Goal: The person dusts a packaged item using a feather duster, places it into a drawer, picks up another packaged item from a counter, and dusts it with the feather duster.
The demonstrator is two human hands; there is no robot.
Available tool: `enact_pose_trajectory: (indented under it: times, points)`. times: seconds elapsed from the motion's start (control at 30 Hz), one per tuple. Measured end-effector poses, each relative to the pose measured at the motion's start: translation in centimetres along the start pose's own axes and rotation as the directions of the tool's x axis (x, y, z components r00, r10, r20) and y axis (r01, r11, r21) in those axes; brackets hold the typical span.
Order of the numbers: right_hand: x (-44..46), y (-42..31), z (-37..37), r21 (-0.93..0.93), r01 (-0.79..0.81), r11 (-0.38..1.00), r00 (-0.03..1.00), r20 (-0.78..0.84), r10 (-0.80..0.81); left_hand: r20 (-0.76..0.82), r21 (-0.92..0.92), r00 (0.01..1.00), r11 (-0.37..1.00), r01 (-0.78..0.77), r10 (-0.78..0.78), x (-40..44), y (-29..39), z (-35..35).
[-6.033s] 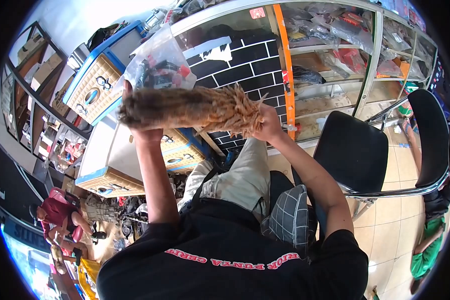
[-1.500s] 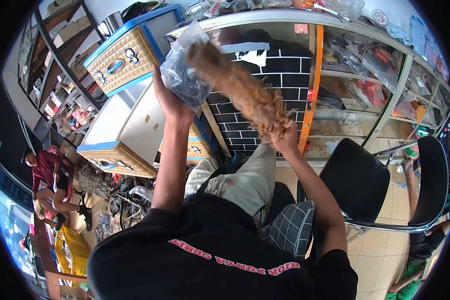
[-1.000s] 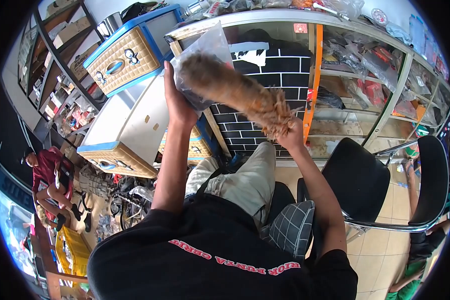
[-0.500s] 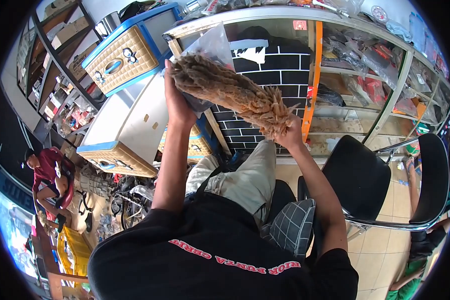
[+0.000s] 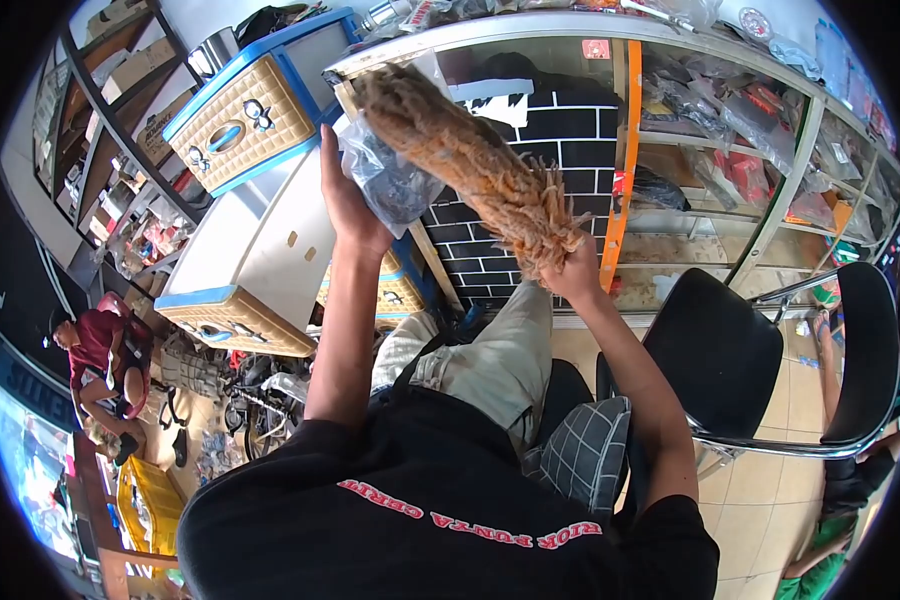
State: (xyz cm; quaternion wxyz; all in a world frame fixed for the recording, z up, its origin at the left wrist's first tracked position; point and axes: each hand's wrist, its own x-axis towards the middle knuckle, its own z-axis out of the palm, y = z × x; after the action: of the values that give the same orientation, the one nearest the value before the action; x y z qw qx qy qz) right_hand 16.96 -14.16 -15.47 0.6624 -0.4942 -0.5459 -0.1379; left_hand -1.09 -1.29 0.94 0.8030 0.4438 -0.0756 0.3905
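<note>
My right hand (image 5: 574, 272) is closed round the near end of a brown feather duster (image 5: 480, 170), which slants up and to the left. In my left hand (image 5: 357, 210) lies a clear plastic bag (image 5: 395, 180) with something dark inside that I cannot make out. A finger of that hand points upward along the bag's left side, while the other fingers are hidden behind it. The duster's blurred far end is above the bag, beside its upper right edge.
A glass display case (image 5: 710, 190) with bagged goods stands ahead. Plastic drawers (image 5: 240, 130) with a blue frame are on the left, one pulled out (image 5: 235, 315). A black chair (image 5: 715, 345) stands at right. One person (image 5: 100, 350) sits at far left; another's arm (image 5: 820, 560) shows lower right.
The duster's far end has swung up, off the front of my left hand, so more of the bag shows. The bag's top has dropped lower. The seated person has shifted slightly.
</note>
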Motion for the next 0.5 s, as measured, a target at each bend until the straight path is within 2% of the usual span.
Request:
enact_pose_trajectory:
  times: [0.03,0.1,0.13,0.2,0.27,0.3,0.37,0.47,0.5]
  points:
    - [-0.2,-0.2,0.0,-0.004,0.023,1.000,0.999,0.045,-0.023,-0.007,-0.013,1.000,1.000,0.009,-0.009,0.0,0.1,-0.1]
    - [-0.1,-0.7,0.0,-0.016,0.045,0.999,0.992,0.122,-0.043,0.093,-0.107,0.996,0.994,0.025,-0.015,0.2,0.1,-0.8]
    - [0.0,-0.9,0.1,-0.014,0.045,0.999,0.992,0.123,-0.043,0.158,-0.160,0.987,0.986,0.038,-0.013,0.5,0.1,-1.2]
    - [0.2,-1.1,0.3,-0.021,0.055,0.998,0.995,0.082,-0.053,0.101,-0.092,0.995,0.995,0.023,-0.014,0.9,0.0,-1.7]
    - [0.1,-1.0,0.4,-0.003,0.023,1.000,0.995,0.094,-0.022,0.199,-0.257,0.980,0.965,0.043,0.010,0.5,-0.3,-2.2]
    - [0.0,-0.9,0.4,0.015,-0.011,1.000,0.994,0.109,0.009,0.264,-0.248,0.965,0.967,0.067,0.001,0.1,-0.5,-2.7]
    - [-0.2,-1.0,0.8,0.048,-0.019,0.999,0.993,0.119,0.013,0.174,-0.370,0.982,0.929,-0.002,0.072,0.7,-0.8,-4.1]
    - [-0.4,-1.2,1.2,0.094,0.006,0.996,0.990,0.141,-0.019,0.303,-0.494,0.952,0.848,0.190,-0.037,0.3,-1.6,-5.5]
    - [-0.6,-1.0,1.4,0.081,-0.011,0.997,0.990,0.139,-0.001,0.352,-0.483,0.935,0.848,0.217,-0.038,0.2,-2.0,-5.5]
